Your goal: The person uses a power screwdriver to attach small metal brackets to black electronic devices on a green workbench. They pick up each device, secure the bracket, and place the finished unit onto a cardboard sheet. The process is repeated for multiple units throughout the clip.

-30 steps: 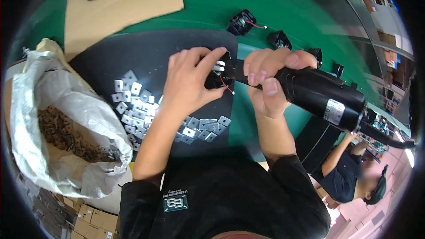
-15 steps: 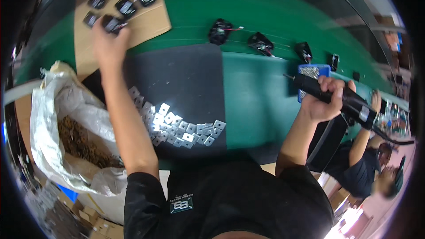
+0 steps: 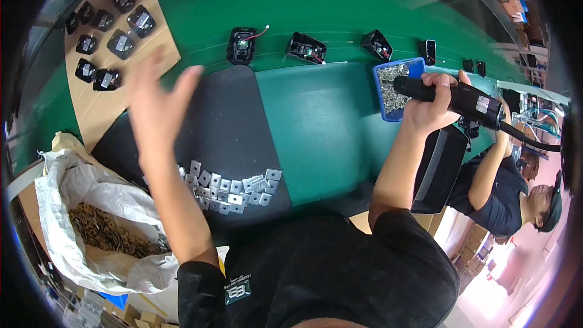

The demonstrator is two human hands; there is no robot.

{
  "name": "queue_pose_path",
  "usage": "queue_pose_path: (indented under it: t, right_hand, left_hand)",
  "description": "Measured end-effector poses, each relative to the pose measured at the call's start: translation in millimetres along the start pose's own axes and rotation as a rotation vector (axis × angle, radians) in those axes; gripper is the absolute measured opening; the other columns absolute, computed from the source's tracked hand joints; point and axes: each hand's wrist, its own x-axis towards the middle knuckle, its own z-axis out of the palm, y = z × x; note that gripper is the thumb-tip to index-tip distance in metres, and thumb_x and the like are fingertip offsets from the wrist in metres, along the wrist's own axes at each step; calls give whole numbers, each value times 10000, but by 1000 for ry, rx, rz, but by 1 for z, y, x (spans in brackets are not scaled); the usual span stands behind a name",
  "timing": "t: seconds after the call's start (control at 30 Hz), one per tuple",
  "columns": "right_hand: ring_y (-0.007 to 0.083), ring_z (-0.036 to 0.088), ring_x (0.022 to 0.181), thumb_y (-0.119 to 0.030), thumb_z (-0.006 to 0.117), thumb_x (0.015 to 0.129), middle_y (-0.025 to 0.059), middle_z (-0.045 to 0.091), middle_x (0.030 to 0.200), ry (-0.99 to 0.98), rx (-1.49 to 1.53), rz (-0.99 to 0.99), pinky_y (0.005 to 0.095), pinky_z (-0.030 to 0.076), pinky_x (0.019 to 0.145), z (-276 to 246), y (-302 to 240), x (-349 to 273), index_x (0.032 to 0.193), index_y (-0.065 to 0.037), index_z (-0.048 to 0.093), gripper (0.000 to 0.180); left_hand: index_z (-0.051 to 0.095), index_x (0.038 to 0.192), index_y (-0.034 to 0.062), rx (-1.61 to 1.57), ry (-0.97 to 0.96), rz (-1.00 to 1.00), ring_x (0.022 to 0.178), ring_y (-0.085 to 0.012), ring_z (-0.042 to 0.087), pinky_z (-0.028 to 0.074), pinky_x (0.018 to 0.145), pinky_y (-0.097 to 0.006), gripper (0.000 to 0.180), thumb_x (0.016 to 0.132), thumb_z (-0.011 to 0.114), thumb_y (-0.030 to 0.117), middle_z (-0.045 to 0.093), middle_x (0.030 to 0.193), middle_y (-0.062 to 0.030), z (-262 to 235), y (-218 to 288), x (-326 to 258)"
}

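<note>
Head view: the person's left hand (image 3: pixel 155 94) reaches out on the left side, blurred, its thumb well apart from the other fingers; I can see nothing in its grasp. It appears over the near right edge of a cardboard sheet (image 3: pixel 146 33), where a group of black housings (image 3: pixel 121 44) sits, most of them showing a pale metal piece inside.

Over on the right, the right hand (image 3: pixel 434 106) has its fingers clamped around a black power screwdriver (image 3: pixel 470 102), which lies nearly level, front end pointing left and a thick black cord (image 3: pixel 531 140) trailing off to the right. That front end is above a blue bin (image 3: pixel 416 67) full of small silver parts (image 3: pixel 388 76), too small for me to make out one by one.

Along the far side of the green table (image 3: pixel 328 140) stands a spaced row of open black housings (image 3: pixel 242 45); the leftmost has a red lead curling out of it. Nearer, on a black mat (image 3: pixel 225 121), square metal plates (image 3: pixel 235 199) with holes lie clustered, some overlapping. To their left an open white sack (image 3: pixel 57 206) holds brownish pieces (image 3: pixel 109 231). A co-worker (image 3: pixel 498 197) in dark clothes is at the far right.
</note>
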Motion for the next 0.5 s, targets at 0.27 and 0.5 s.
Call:
queue_pose_path:
  t: [0.27,0.5]
  right_hand:
    - [184,540,605,-19,600,807,82,564,720,26,75,-92,361,494,620,-2,-25,4,1209,37,440,436]
    - [175,528,632,-88,600,826,56,564,753,-21,182,-53,372,468,643,-23,-44,12,1244,-24,399,469]
  left_hand:
    - [623,1113,-32,91,-337,-13,983,-377,629,495,863,-443,603,738,754,422,649,1040,-245,52,64,32]
    - [553,1174,5,-131,-291,278,1030,-373,608,485,901,-423,468,727,689,14,628,1120,-190,1,65,0]
